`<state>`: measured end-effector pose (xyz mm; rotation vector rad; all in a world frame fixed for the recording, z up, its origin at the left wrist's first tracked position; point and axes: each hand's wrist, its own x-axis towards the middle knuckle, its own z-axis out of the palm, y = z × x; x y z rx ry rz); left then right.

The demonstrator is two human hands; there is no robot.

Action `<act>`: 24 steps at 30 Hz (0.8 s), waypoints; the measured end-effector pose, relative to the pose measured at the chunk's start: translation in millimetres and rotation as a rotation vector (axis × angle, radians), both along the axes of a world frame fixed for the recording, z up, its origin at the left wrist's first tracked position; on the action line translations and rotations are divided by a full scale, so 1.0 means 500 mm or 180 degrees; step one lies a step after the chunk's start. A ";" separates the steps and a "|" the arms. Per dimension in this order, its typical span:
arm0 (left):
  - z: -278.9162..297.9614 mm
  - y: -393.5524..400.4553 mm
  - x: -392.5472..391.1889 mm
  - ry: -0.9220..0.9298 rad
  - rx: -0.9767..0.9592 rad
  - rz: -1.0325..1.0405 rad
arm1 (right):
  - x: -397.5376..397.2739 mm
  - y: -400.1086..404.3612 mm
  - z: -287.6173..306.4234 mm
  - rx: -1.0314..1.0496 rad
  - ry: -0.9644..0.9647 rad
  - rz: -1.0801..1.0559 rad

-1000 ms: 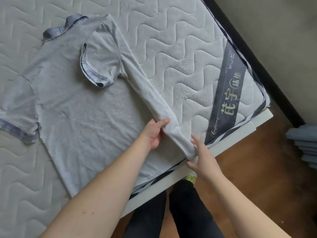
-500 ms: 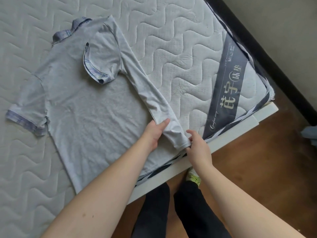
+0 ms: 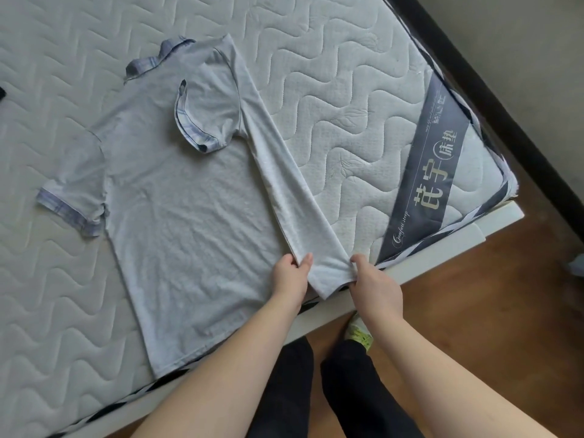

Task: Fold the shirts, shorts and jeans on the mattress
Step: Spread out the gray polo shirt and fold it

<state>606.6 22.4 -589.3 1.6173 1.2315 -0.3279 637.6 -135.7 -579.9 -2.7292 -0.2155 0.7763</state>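
Where wooden floor (image 3: 474, 295) begins, quilted white mattress (image 3: 331, 74), grey shirt (image 3: 177, 216).

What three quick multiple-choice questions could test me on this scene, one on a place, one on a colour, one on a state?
1. Where do the two hands hold the pale grey polo shirt?
A. at the collar
B. at the bottom end of its folded-over side strip
C. at the flat sleeve

2. What colour are the sleeve cuffs?
A. blue plaid
B. red
C. black

3. How does the other sleeve lie?
A. hanging off the white quilted mattress
B. rolled up
C. folded onto the shirt body

Answers: B, the left hand and right hand pinch that strip's end; A, cuffs show blue plaid; C, it rests on the chest.
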 end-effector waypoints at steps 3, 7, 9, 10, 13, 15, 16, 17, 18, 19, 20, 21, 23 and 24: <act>0.006 0.002 -0.001 -0.0071 -0.0344 0.0069 | -0.005 -0.008 -0.002 -0.0054 -0.0012 -0.0065; 0.015 0.009 -0.005 0.0050 -0.0712 -0.0204 | -0.016 -0.016 -0.004 0.0060 -0.0018 -0.0212; 0.016 0.011 -0.005 0.0140 -0.0770 -0.0323 | -0.017 -0.013 0.000 0.0175 -0.0047 -0.0303; 0.016 0.011 -0.005 0.0189 -0.0736 -0.0338 | -0.016 -0.011 0.001 0.0161 -0.0060 -0.0305; 0.012 0.012 -0.006 0.0445 -0.0292 -0.0547 | -0.009 -0.011 0.000 -0.0163 -0.0065 -0.0110; 0.011 0.012 -0.012 0.0581 -0.0030 -0.0743 | -0.005 -0.014 -0.002 -0.0314 -0.0015 -0.0001; 0.010 0.014 -0.015 0.0656 0.0127 -0.0880 | -0.004 -0.016 -0.001 -0.0357 0.0027 0.0043; 0.011 0.017 -0.018 0.0736 0.0291 -0.1059 | -0.004 -0.017 -0.001 -0.0402 0.0060 0.0115; 0.012 0.021 -0.021 0.0788 0.0397 -0.1210 | -0.004 -0.017 0.002 -0.0450 0.0092 0.0202; 0.013 0.024 -0.023 0.0792 0.0426 -0.1283 | -0.005 -0.016 0.006 -0.0469 0.0111 0.0260; 0.013 0.028 -0.025 0.0765 0.0386 -0.1298 | -0.003 -0.012 0.011 -0.0465 0.0117 0.0247; 0.012 0.032 -0.026 0.0733 0.0331 -0.1283 | 0.000 -0.008 0.018 -0.0449 0.0119 0.0186; 0.011 0.041 -0.029 0.0645 0.0310 -0.1251 | 0.007 0.005 0.031 -0.0408 0.0079 0.0037; 0.010 0.048 -0.029 0.0582 0.0336 -0.1212 | 0.013 0.015 0.037 -0.0361 0.0036 -0.0005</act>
